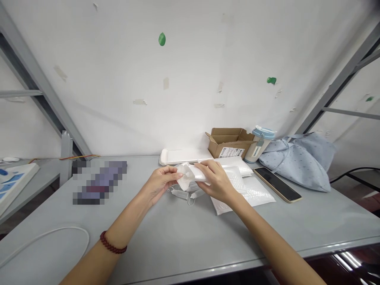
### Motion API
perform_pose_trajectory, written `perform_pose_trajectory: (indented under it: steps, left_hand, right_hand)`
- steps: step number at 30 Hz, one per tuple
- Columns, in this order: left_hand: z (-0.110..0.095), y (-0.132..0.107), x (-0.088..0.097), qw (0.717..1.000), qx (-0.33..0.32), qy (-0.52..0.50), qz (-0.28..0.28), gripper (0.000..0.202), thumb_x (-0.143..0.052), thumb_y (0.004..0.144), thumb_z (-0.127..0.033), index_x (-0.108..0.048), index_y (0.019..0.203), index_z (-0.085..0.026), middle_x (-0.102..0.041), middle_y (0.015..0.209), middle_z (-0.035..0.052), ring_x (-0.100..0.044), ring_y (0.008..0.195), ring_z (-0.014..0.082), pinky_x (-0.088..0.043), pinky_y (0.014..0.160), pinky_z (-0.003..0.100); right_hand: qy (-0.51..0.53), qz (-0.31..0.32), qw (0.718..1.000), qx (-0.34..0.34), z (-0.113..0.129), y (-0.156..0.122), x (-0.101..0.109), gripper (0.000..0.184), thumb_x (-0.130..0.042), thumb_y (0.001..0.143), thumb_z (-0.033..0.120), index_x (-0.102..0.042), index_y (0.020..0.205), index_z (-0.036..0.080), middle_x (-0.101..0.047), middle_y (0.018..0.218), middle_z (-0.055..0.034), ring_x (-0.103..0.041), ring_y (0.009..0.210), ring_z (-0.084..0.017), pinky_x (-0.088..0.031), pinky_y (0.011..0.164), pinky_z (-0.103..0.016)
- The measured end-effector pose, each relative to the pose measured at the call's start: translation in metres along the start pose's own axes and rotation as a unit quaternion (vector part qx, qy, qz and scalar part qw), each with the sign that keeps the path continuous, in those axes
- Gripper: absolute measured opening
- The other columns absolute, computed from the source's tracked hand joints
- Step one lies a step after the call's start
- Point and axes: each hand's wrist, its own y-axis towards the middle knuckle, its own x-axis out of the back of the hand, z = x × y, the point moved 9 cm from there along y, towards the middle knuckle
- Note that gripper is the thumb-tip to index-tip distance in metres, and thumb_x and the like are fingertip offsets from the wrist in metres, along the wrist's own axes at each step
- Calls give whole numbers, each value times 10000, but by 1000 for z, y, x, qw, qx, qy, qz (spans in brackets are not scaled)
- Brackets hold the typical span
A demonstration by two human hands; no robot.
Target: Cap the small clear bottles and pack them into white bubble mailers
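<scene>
A slim white packet is held above the table between both hands, its crinkled, flared end towards the left. My left hand pinches that flared end between thumb and fingers. My right hand wraps over the packet's body from the right. Whether anything is inside the packet cannot be seen. Just below lie small white cables or cords with loops, partly hidden by the hands. White bubble mailers lie under and beside my right hand.
Along the wall stand a flat white box, an open cardboard box and a blue-lidded cup. A phone and a light blue cloth bag lie right. A pixelated object and white cable are left.
</scene>
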Motion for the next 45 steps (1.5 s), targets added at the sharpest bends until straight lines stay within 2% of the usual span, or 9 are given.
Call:
perform_pose_trajectory:
  steps: [6,10,13,18,25,31,36,39,45]
  left_hand:
    - [4,-2,-6,1000,12,13,18,223,-771,621,-253,-573,633,-151,-582,664,-17,-550,666,114,-431,692,252]
    - [4,-3,-7,1000,21,19,11,232,-762,642,-294,-639,781,-155,-624,765,17,-569,735,140,-432,736,277]
    - [6,-5,-15,998,40,15,43,317,-747,669,-313,-663,926,-148,-651,899,62,-578,850,176,-431,801,300]
    - [11,-8,-25,994,62,-10,91,277,-743,678,-318,-674,863,-124,-653,819,60,-584,778,162,-440,766,296]
    - [17,-4,-16,998,55,-6,28,274,-770,619,-297,-681,814,-125,-667,795,62,-598,741,176,-446,668,271]
    - [18,-5,-16,999,36,25,-11,239,-755,588,-238,-665,782,-132,-668,796,57,-608,755,204,-449,650,281]
    - [25,-2,-5,998,37,23,-48,290,-735,580,-182,-648,853,-141,-668,802,50,-616,731,198,-447,614,270]
    - [27,0,0,997,41,0,-69,369,-730,582,-177,-638,938,-151,-682,832,56,-628,745,209,-460,623,283]
    - [19,-5,-9,995,63,-53,-53,372,-749,618,-233,-644,965,-150,-691,899,73,-626,814,215,-479,705,306]
  right_hand:
    - [-9,45,999,9,8,-1,-15,340,-516,779,152,-521,1117,123,-578,940,-113,-522,846,-218,-415,684,-331]
    - [-11,50,999,15,8,-3,-18,308,-506,794,158,-525,1100,132,-584,925,-108,-521,835,-218,-408,671,-329]
    - [0,36,999,18,8,-3,-14,319,-520,786,151,-515,1105,129,-580,933,-113,-526,850,-223,-405,677,-331]
    - [12,16,999,27,12,-1,-8,329,-539,797,210,-507,1113,128,-581,938,-116,-527,838,-223,-402,674,-332]
    - [13,12,1000,20,19,2,-3,428,-512,761,167,-461,1184,126,-574,1003,-131,-517,918,-236,-400,753,-355]
    - [-26,76,997,13,24,0,-16,571,-505,784,217,-334,1317,107,-516,1195,-182,-452,1094,-284,-342,874,-432]
    - [-52,82,995,17,24,-2,-21,614,-482,765,162,-292,1344,85,-441,1294,-208,-373,1201,-310,-319,915,-471]
    - [-76,73,994,23,24,-4,-25,571,-442,765,99,-321,1323,84,-449,1285,-213,-377,1202,-309,-322,915,-485]
    - [-123,64,990,19,18,-6,-29,499,-397,732,-26,-468,1205,116,-506,1213,-189,-428,1154,-288,-321,908,-467]
